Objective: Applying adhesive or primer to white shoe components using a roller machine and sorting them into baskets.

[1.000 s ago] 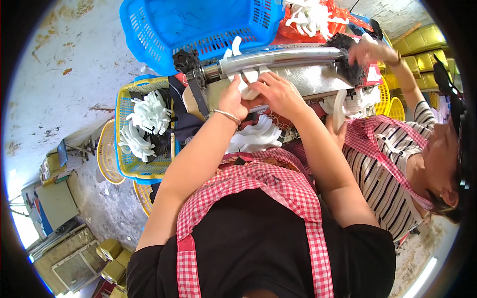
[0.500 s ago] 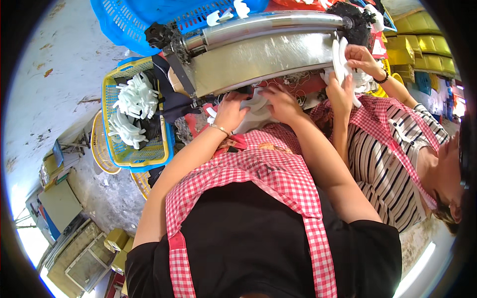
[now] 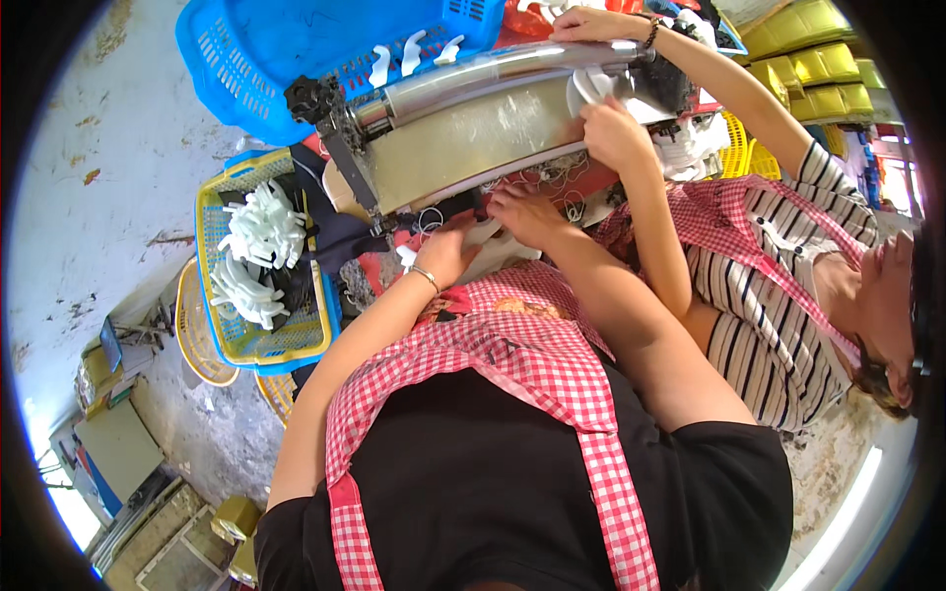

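Note:
My left hand point(image 3: 448, 254), a bracelet at its wrist, lies with fingers bent at the edge of soft white curved pieces point(image 3: 493, 254) on my lap. Its fingertips are partly hidden. Just right of it, my right hand point(image 3: 532, 217) has its fingers drawn together below the machine's front edge; what they hold, if anything, is hidden. Beyond both hands stands a machine with a steel roller point(image 3: 493, 74) and a sloping metal plate point(image 3: 463, 138). To the right, a co-worker's hand point(image 3: 616, 133) presses white curved pieces point(image 3: 591, 87) on the plate.
At left, a yellow and blue basket point(image 3: 219, 335) holds bundles of white pieces point(image 3: 261, 225). Behind the roller is a blue plastic basket point(image 3: 266, 49), with several white pieces at its edge. The co-worker's other hand point(image 3: 586, 25) rests beyond the roller. Loose threads point(image 3: 567, 182) hang under the plate.
My left hand has moved slightly down and left, and my right hand has shifted left, its fingers now closer together. The co-worker has brought the white pieces from the right onto the plate.

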{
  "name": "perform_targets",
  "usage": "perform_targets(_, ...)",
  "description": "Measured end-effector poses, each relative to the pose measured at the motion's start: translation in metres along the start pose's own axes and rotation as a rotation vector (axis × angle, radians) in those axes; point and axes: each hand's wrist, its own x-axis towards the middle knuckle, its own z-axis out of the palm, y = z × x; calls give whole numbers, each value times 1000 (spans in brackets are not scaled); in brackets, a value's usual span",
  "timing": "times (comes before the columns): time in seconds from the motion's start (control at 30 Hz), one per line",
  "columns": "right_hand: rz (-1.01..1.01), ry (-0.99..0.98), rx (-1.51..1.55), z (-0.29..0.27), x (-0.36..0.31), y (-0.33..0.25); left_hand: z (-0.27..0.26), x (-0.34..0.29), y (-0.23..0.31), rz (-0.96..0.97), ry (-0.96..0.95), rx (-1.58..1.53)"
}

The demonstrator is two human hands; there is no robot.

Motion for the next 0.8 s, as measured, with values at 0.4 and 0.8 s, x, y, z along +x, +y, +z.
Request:
perform_targets(0.4,210,260,881,-129,-18,-25,-51,3,76,117,208,153)
perform_targets(0.8,428,368,1228,-171,12,-12,-87,18,107,-71,-118,-1256)
